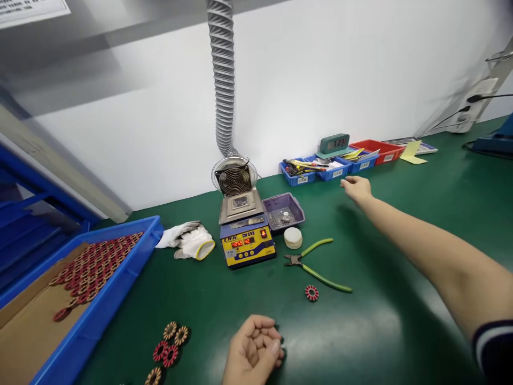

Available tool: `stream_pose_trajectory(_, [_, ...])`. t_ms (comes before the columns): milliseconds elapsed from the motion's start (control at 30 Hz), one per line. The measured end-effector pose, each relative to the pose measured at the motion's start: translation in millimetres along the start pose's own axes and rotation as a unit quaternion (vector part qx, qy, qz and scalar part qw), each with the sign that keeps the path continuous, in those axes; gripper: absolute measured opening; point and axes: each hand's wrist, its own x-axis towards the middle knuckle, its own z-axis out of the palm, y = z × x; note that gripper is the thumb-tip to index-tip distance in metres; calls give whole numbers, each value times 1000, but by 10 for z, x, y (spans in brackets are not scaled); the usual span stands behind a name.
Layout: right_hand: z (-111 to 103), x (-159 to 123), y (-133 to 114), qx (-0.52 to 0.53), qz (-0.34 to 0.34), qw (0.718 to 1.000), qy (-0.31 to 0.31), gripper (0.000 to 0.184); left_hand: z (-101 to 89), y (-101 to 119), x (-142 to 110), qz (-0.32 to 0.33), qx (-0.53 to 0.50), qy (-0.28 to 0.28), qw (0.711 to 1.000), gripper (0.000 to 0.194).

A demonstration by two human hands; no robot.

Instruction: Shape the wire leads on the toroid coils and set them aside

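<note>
Curling half-open fingers, the left hand (pixel 250 355) is near a wound ring (pixel 306 293), likely light, stiff, best rim-held; whether the right hand (pixel 358 189) pinches is unclear.

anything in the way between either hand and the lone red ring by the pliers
From the left hand, nothing visible. From the right hand, one handle of the pliers lies across the straight line to the red ring.
</note>
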Motion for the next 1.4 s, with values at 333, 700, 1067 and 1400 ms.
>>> stream_pose_trajectory(333, [-920,-2538,-321,-17,-223,955,-194,6,-33,114,54,149,230,-28,961,25])
stream_pose_trajectory(700, [-349,-3931,-637,96,-565,653,-495,14,-1232,917,-24,65,700,84,706,61])
stream_pose_trajectory(1067, [-453,-3867,-670,99,-497,749,-427,26,-892,646,14,197,511,-6,836,19])
stream_pose_trajectory(1400, [-352,-3671,-589,155,-177,820,-522,67,-201,140,-181,-13,47,-162,986,49])
